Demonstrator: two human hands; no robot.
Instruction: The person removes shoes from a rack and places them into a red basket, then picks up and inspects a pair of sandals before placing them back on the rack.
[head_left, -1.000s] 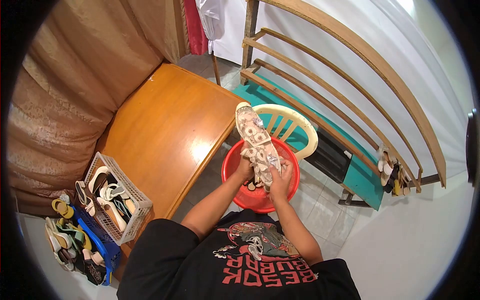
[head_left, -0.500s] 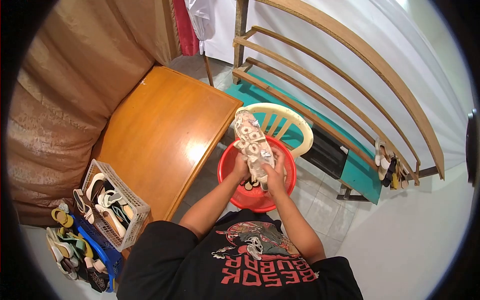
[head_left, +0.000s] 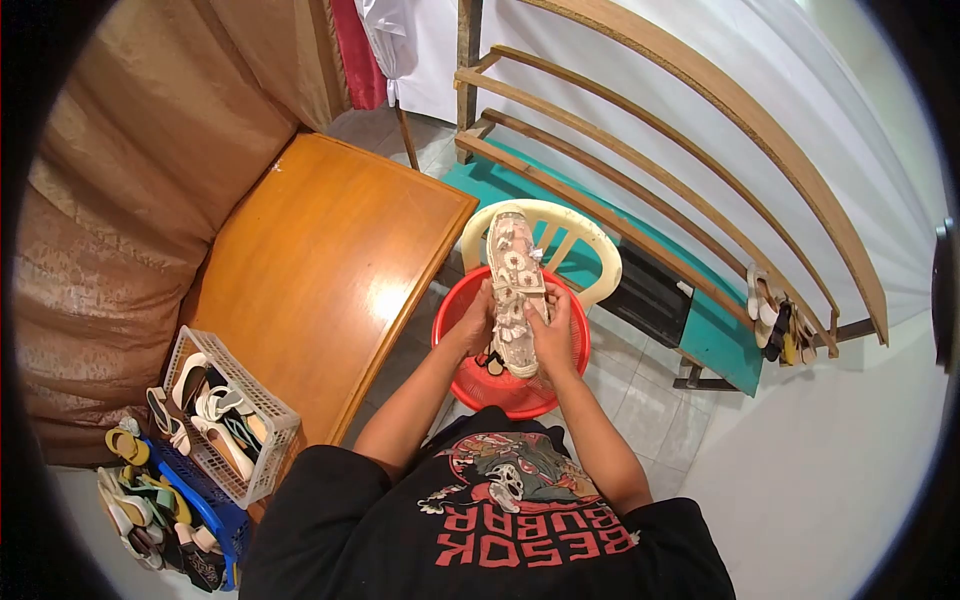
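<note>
We grasp beige flower-patterned flat shoe with left hand and right hand, above round red plastic basin, beside orange wooden table edge.

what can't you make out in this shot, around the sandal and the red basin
Head view only:
- Inside of the red basin: mostly covered by the sandal and both hands.
- Left hand and right hand: fingertips hidden behind the sandal.
- Dark things under the sandal's heel: too small to identify.
- Plastic chair: seat hidden by the basin.
</note>
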